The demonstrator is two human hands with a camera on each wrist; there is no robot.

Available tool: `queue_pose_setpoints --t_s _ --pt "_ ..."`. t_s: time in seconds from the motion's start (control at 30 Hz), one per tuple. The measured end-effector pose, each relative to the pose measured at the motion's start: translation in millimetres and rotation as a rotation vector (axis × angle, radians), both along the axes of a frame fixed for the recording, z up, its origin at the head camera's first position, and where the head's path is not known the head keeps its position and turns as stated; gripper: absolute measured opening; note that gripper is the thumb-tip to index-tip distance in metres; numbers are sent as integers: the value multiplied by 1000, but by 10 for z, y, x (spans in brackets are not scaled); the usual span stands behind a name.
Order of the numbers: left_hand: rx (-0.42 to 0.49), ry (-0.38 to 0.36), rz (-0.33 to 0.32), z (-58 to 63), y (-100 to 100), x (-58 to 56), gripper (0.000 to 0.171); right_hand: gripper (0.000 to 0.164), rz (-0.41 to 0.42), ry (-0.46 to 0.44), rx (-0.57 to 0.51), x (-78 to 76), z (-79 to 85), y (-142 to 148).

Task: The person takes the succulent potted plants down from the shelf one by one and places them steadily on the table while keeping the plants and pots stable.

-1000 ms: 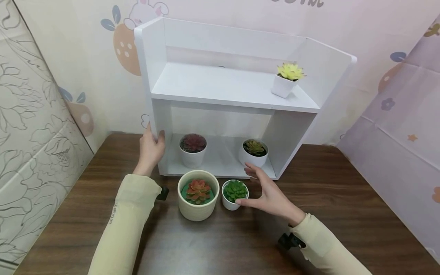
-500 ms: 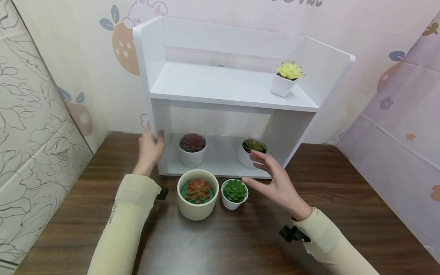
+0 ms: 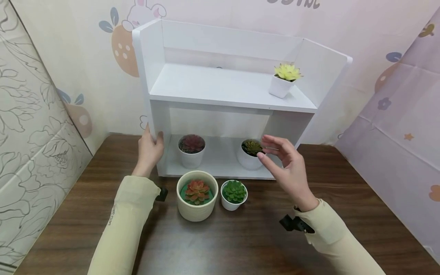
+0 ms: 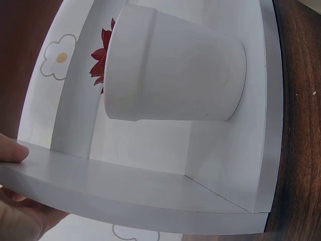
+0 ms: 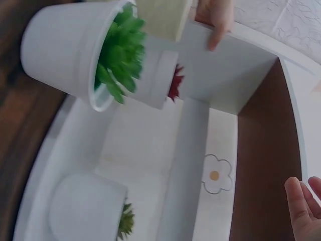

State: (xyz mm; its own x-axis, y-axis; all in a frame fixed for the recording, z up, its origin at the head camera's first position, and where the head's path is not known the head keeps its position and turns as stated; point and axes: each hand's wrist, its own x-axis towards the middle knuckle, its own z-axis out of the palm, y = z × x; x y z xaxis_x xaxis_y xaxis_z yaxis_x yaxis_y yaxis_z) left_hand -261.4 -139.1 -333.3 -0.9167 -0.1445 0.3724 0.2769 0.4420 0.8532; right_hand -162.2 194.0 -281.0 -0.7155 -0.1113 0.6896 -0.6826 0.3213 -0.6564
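One olive succulent pot [image 3: 248, 158] sits at five o'clock in the white shelf [image 3: 209, 80]; the right hand [image 3: 290, 168] hovers just by its three o'clock side, fingers loosely spread, holding nothing. At eight o'clock, the left hand [image 3: 149, 153] grips the shelf's edge. That pot looks light, stiff, perhaps slick: best held round its wall, below the rim.
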Motion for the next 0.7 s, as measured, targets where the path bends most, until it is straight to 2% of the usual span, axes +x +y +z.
queue_pose_setpoints --t_s 0.17,0.43,0.7 --pt "5 -1 -1 2 0 4 44 40 -11 13 -43 -13 103 14" --pt "11 -14 -9 9 1 14 44 38 -69 54 -47 -35 268 41" --pt "16 -11 -10 10 2 22 44 37 -86 66 -141 -99 451 64"
